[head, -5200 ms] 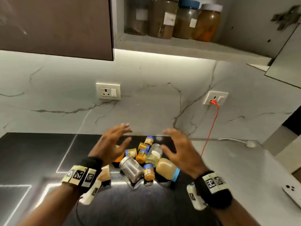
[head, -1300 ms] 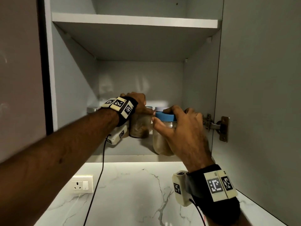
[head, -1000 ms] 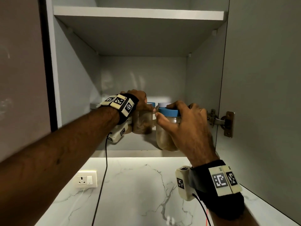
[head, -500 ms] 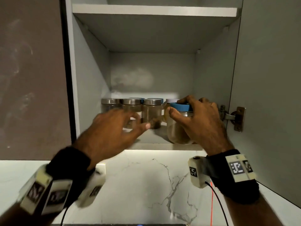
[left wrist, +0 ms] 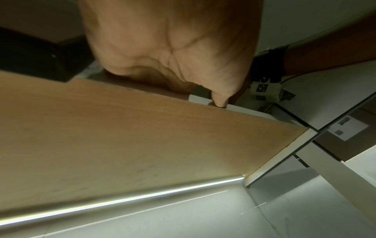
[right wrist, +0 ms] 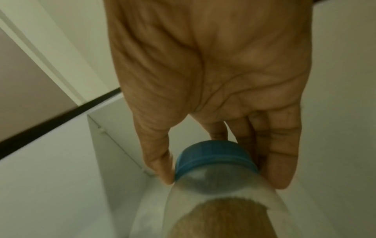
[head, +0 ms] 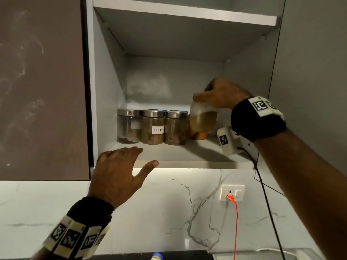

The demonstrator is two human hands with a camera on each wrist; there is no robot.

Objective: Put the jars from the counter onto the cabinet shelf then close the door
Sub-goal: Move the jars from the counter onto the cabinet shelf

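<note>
My right hand (head: 216, 94) grips a clear jar of brown powder (head: 203, 119) by its blue lid (right wrist: 215, 157), holding it in the air above the cabinet shelf (head: 187, 153), in front of an orange jar (head: 198, 135). Three steel-lidded jars (head: 153, 126) stand in a row at the shelf's left. My left hand (head: 120, 171) is open with spread fingers at the shelf's front edge, fingertips over the lip and the thumb (left wrist: 220, 99) against it. The open cabinet door (head: 309, 81) stands at the right.
A closed brown cabinet door (head: 41, 87) is on the left. A second shelf (head: 184, 13) lies above. A wall socket with an orange cable (head: 231, 193) sits on the marble backsplash. A blue-lidded jar (head: 156, 257) peeks up from the counter at the bottom edge.
My left hand let go of the steel-lidded jar and dropped back to the shelf's front edge. My right hand lifted the blue-lidded jar higher over the shelf.
</note>
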